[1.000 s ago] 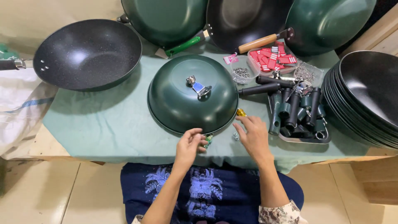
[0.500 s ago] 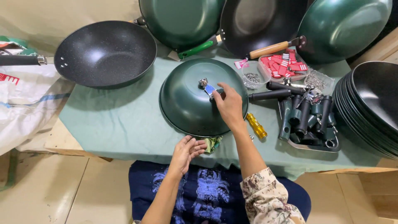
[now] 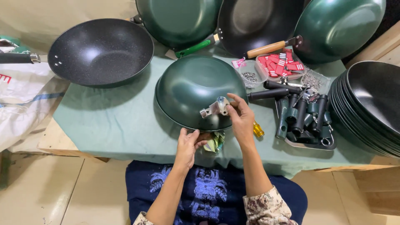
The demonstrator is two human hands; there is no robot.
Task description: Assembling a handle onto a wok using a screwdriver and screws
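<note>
Fingers (image 3: 233, 109) of the right hand (image 3: 243, 121) were curled around a small silver metal bracket (image 3: 214, 108), pinching it against the outside of an upturned green wok (image 3: 196, 89). Those of the left hand (image 3: 187, 143) were bent under the near rim of that wok, gripping its edge just beside a crumpled green-and-white cloth (image 3: 216, 141).

The table (image 3: 108, 121), covered in pale green fabric, carried everything. A stack of black woks (image 3: 371, 104) stood at the right edge. A speckled black wok (image 3: 100, 50) with a dark handle lay open side up at the left, well apart from the hands. Along the far side leaned a green wok with a green handle (image 3: 179, 21), a black wok with a wooden handle (image 3: 254, 21) and another green wok (image 3: 341, 25).

The upturned green wok lay in the middle of the table, near the person. Right of it a metal tray (image 3: 308, 141) held black handles (image 3: 302, 116). Beyond that sat a clear tub of red tags (image 3: 281, 64), a smaller clear tub of screws (image 3: 250, 75), and a yellow-handled screwdriver (image 3: 258, 130) just beside the right wrist.
</note>
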